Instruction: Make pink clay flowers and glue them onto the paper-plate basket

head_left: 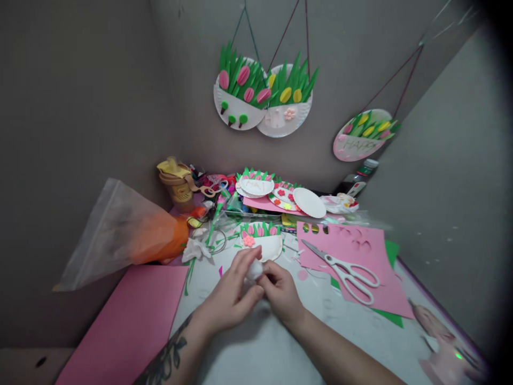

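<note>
A small white, semi-transparent bundle [254,270] is between my two hands above the white table covering [256,342]. My left hand [236,291] curls round its left side, fingers bent over it. At its right side my right hand [282,291] pinches its edge with thumb and fingers. What the bundle is made of is too small to tell. Just beyond my fingertips lies a decorated paper plate [270,247] with green paper grass, pink tulips and a coral flower.
White-handled scissors [348,272] lie on pink paper [385,289] at the right. At left are a pink sheet [128,321], an orange-filled plastic bag [148,235] and a cup [180,190]. More plates [309,202] stand behind; decorated plates [284,115] hang on the wall.
</note>
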The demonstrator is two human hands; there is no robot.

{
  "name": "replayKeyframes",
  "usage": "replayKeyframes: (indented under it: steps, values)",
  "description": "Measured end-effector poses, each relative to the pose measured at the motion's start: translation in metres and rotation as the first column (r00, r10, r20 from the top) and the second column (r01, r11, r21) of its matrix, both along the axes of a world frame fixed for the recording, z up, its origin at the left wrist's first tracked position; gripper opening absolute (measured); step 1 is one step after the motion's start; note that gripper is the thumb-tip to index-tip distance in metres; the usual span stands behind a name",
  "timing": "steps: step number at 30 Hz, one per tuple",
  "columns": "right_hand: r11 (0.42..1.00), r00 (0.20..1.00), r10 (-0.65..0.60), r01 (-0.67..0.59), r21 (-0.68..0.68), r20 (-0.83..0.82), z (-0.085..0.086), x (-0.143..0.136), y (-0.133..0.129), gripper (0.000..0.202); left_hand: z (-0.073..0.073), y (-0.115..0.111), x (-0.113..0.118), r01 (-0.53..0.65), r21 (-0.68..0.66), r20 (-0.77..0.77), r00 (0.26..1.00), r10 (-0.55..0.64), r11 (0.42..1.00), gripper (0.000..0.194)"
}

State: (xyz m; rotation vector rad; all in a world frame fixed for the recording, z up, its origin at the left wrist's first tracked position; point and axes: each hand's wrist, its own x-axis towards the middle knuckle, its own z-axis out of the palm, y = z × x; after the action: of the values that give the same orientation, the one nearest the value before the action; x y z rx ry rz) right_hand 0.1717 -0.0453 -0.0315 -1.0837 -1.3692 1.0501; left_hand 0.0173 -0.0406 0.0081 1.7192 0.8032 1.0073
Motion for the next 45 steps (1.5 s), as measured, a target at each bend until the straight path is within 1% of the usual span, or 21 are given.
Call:
replayKeyframes:
  steps: [2,5,7,9,10,12,13,14,15,17,19,21,23,25,27,30,32,36,39,42,45]
  values:
    - [1.0,0.999,0.012,-0.013,0.009,0.051,0.014,0.002,0.0,0.023,-0.003,0.001,-0.001,-0.073,-0.07,0.04,0.996,0.076,0.995,0.05]
    - [0.998,0.979,0.068,-0.069,0.002,0.19,0.046,0.005,0.003,0.026,-0.004,0.006,-0.005,-0.131,-0.203,0.129,0.979,0.16,0.97,0.034]
    - [0.993,0.96,0.114,-0.12,0.005,0.254,0.068,0.008,0.009,0.029,-0.003,0.01,-0.009,-0.157,-0.231,0.176,0.964,0.2,0.96,0.033]
    - [0.991,0.957,0.132,-0.136,-0.003,0.258,0.084,0.012,0.021,0.029,-0.001,0.015,-0.015,-0.279,-0.22,0.197,0.926,0.322,0.935,0.035]
    - [0.993,0.961,0.119,-0.118,-0.019,0.248,0.089,0.014,0.03,0.028,-0.001,0.019,-0.019,-0.371,-0.214,0.202,0.888,0.413,0.904,0.036]
    - [0.997,0.971,0.041,-0.025,-0.07,0.236,0.093,0.018,0.054,0.026,-0.001,0.026,-0.025,-0.546,-0.227,0.203,0.783,0.588,0.806,0.033]
    - [0.997,0.968,0.027,-0.007,-0.081,0.25,0.094,0.02,0.069,0.023,-0.002,0.029,-0.027,-0.589,-0.252,0.198,0.745,0.637,0.768,0.031]
    - [0.996,0.963,0.028,-0.004,-0.088,0.267,0.094,0.02,0.086,0.022,-0.002,0.031,-0.029,-0.599,-0.285,0.193,0.728,0.657,0.748,0.03]
    - [0.996,0.958,0.031,-0.004,-0.092,0.286,0.095,0.02,0.105,0.022,-0.003,0.033,-0.03,-0.588,-0.315,0.193,0.729,0.656,0.745,0.029]
    - [0.997,0.947,0.002,0.023,-0.074,0.32,0.098,0.016,0.141,0.025,-0.005,0.035,-0.031,-0.543,-0.336,0.194,0.76,0.62,0.77,0.029]
    - [0.999,0.932,-0.017,0.032,-0.034,0.362,0.104,0.009,0.172,0.026,-0.007,0.035,-0.031,-0.531,-0.301,0.169,0.788,0.592,0.792,0.028]
    - [1.0,0.9,-0.024,0.021,0.01,0.435,0.107,0.003,0.191,0.032,-0.008,0.035,-0.032,-0.557,-0.251,0.131,0.791,0.597,0.792,0.026]
    - [0.997,0.841,-0.056,0.02,0.073,0.539,0.104,0.003,0.196,0.036,-0.009,0.036,-0.033,-0.586,-0.225,0.115,0.777,0.619,0.778,0.024]
    - [0.987,0.748,-0.119,0.019,0.158,0.653,0.093,0.009,0.19,0.028,-0.01,0.037,-0.034,-0.593,-0.222,0.112,0.773,0.625,0.774,0.024]
    - [0.97,0.628,-0.185,-0.009,0.244,0.756,0.077,0.018,0.18,0.02,-0.01,0.036,-0.033,-0.583,-0.227,0.101,0.783,0.614,0.78,0.024]
    - [0.948,0.44,-0.238,-0.087,0.305,0.866,0.055,0.031,0.169,0.027,-0.008,0.033,-0.028,-0.553,-0.237,0.043,0.816,0.577,0.799,0.025]
    - [0.938,0.327,-0.276,-0.116,0.328,0.904,0.046,0.037,0.171,0.025,-0.006,0.03,-0.024,-0.537,-0.217,-0.008,0.836,0.548,0.815,0.024]
    - [0.916,0.143,-0.363,-0.125,0.381,0.921,0.046,0.041,0.19,0.021,-0.002,0.024,-0.02,-0.527,-0.08,-0.102,0.848,0.519,0.846,0.024]
    - [0.896,0.045,-0.426,-0.116,0.428,0.904,0.054,0.042,0.206,0.02,-0.002,0.022,-0.02,-0.513,0.047,-0.165,0.842,0.513,0.857,0.024]
    - [0.876,-0.014,-0.475,-0.104,0.471,0.88,0.059,0.043,0.215,0.021,-0.004,0.022,-0.021,-0.475,0.151,-0.196,0.845,0.497,0.867,0.024]
    - [0.86,-0.043,-0.506,-0.094,0.501,0.861,0.062,0.047,0.221,0.023,-0.006,0.021,-0.021,-0.446,0.212,-0.211,0.848,0.486,0.87,0.022]
